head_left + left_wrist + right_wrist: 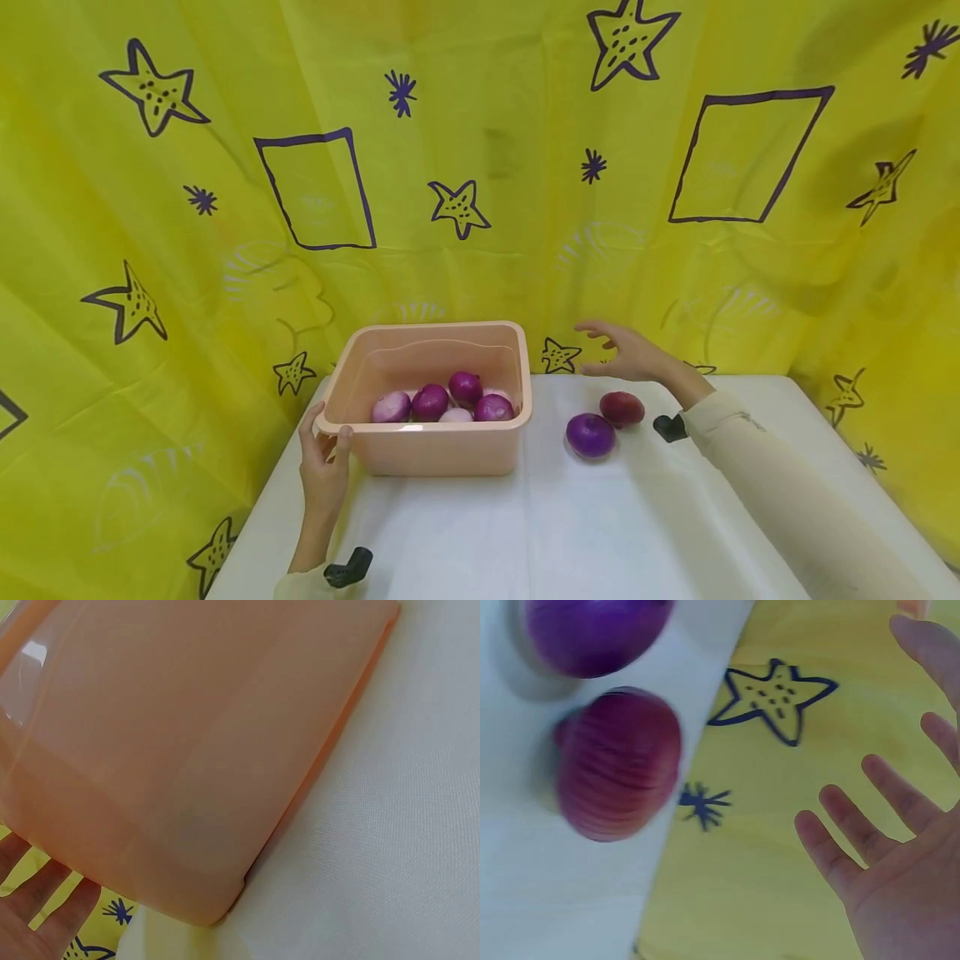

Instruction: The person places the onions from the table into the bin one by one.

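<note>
A peach plastic bin (435,450) stands on the table with several purple onions (431,402) and paler ones inside. At its front left corner my left hand (324,467) grips it, thumb at the front rim and fingers along the left side. In the left wrist view the fingers (64,907) lie against the bin wall (187,750). My right hand (626,354) is raised with spread fingers and holds nothing. Below it on the table lie a reddish onion (622,409) and a violet onion (590,436), side by side. The right wrist view shows the reddish onion (620,765) apart from the fingertips (808,823).
A white cloth covers the table (480,533). Behind it and at both sides hangs a yellow curtain (487,283) printed with dark stars and frames. The bin's back stands close to the curtain.
</note>
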A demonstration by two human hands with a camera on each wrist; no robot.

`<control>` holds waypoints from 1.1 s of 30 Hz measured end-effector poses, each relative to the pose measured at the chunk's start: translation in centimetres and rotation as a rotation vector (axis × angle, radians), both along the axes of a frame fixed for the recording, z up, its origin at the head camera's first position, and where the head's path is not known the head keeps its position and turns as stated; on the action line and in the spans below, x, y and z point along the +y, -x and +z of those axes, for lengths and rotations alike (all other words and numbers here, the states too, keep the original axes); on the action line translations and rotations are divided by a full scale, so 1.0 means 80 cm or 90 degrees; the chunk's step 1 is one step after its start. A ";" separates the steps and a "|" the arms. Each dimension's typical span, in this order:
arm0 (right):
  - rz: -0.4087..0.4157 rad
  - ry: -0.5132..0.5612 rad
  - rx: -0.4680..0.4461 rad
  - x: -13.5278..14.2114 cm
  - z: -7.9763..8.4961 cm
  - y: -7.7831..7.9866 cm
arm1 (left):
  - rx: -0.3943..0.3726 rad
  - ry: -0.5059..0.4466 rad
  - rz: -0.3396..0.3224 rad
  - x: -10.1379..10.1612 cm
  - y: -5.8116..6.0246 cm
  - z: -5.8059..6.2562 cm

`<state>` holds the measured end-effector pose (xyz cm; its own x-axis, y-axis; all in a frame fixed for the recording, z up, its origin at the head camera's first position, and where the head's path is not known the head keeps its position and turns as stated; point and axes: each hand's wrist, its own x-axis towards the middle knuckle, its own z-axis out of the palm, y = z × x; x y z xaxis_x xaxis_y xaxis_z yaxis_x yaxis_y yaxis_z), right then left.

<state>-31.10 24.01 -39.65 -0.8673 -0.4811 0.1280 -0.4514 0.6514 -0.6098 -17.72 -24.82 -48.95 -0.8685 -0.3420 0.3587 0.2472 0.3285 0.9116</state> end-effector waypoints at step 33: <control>-0.071 -0.056 -0.104 0.072 -0.109 -0.040 | 0.004 0.004 0.003 -0.001 0.002 -0.003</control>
<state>-27.90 29.81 -48.37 -0.9214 -0.3843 -0.0573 -0.2732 0.7457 -0.6077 -17.88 -24.90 -49.16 -0.8644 -0.3442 0.3665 0.2510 0.3362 0.9077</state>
